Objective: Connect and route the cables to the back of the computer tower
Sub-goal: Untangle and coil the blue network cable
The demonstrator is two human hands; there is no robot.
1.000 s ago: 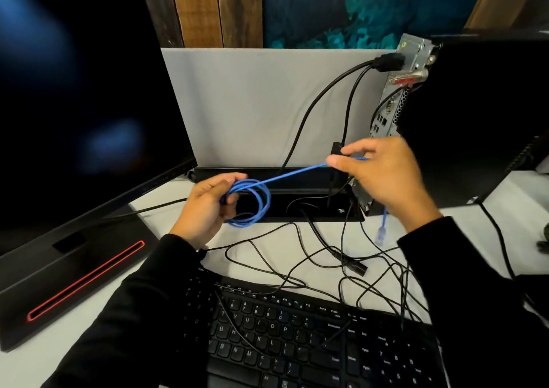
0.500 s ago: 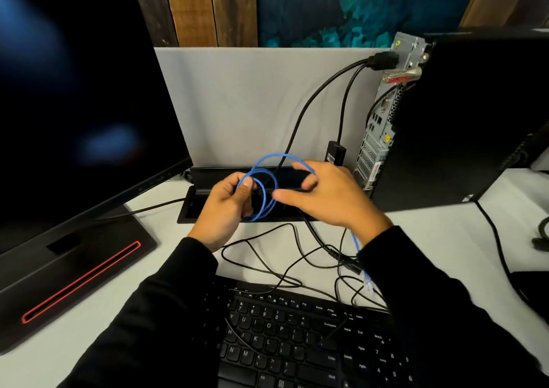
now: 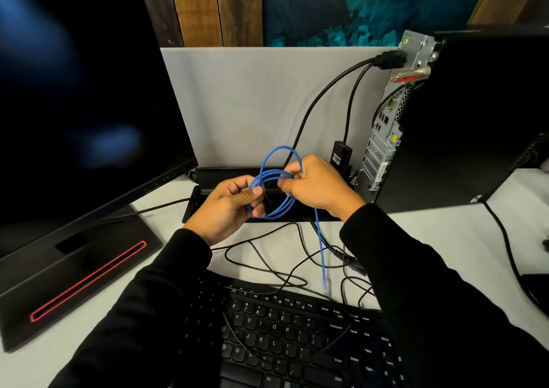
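A black monitor (image 3: 89, 90) fills the left side, its dark base (image 3: 74, 271) marked by a thin red line and resting on the white desk (image 3: 166, 257). Near the front edge lies a black keyboard (image 3: 285, 337). Farther back a grey divider panel (image 3: 261, 102) stands upright — behind it, wooden planks (image 3: 214, 7) and a blue-green painting (image 3: 356, 4) on the wall. A black open tray (image 3: 205, 179) is set into the desk at the foot of the panel.

Your view is dim but evenly lit; the white bench (image 3: 430, 239) reads brightest, the monitor (image 3: 89, 90) shows soft blue reflections, edges bow from the wide lens, and the keyboard (image 3: 282, 337) looks slightly soft
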